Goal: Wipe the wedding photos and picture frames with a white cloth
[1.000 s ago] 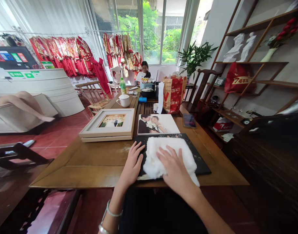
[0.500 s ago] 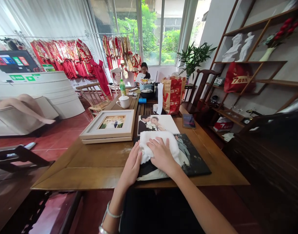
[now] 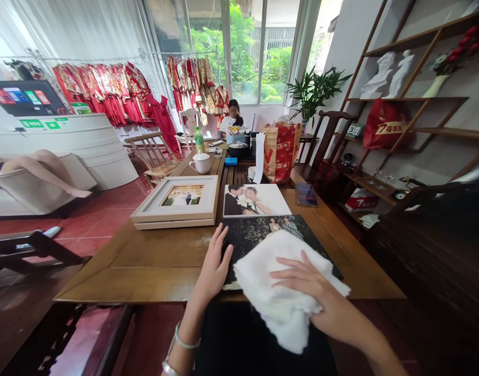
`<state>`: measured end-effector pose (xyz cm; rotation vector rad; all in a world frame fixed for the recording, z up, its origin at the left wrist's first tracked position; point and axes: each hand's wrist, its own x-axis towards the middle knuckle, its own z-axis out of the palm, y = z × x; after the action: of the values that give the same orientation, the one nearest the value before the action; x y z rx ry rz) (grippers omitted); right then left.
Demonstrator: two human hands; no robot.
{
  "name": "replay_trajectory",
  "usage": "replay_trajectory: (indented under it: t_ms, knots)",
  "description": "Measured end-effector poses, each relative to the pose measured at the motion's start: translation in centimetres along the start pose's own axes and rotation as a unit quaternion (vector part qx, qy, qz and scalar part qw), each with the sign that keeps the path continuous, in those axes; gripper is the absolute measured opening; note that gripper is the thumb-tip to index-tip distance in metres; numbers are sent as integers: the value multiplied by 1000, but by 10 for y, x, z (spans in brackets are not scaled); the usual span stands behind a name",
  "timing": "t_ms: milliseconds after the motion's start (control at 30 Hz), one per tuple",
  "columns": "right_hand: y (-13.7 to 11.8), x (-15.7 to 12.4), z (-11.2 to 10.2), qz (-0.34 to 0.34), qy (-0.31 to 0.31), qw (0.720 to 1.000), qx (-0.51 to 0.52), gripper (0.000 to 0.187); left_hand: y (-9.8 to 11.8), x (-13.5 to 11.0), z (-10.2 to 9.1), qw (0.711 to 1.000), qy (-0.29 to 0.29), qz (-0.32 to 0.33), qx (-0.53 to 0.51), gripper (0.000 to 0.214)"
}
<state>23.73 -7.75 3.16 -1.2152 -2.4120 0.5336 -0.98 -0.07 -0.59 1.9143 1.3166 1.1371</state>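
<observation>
My loose left hand (image 3: 214,265) touches the dark print (image 3: 249,234) at nine o'clock. My right hand (image 3: 317,286) covers the white cloth (image 3: 280,303) at its four o'clock; whether gripping, I can't tell

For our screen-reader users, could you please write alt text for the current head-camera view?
A person's right hand touches a fluffy white cloth partly covering a dark rectangular photo panel, with the left hand at its left edge. Beyond, on a brown wooden table, lie a pale wooden-framed picture and a white-background couple photo.
</observation>
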Motion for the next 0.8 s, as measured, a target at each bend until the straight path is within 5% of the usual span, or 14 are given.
replay_trajectory:
  t_ms: [267, 400, 500, 633, 800]
  knots:
    - [82, -49, -25, 155, 150, 975, -51, 38, -14, 2, 1, 998, 52, -19, 2, 48]
    - [95, -48, -17, 135, 202, 970, -13, 38, -22, 5, 4, 993, 65, -40, -90, 59]
    - [96, -43, -7, 111, 244, 963, -13, 45, -19, 8, 1, 968, 79, -115, -210, 76]
    - [98, -37, -5, 103, 229, 968, -21, 52, -9, 5, -12, 909, 87, -257, -315, 98]
    - [102, -33, -20, 93, 148, 983, -51, 49, 11, -16, -32, 880, 86, -281, -372, 98]
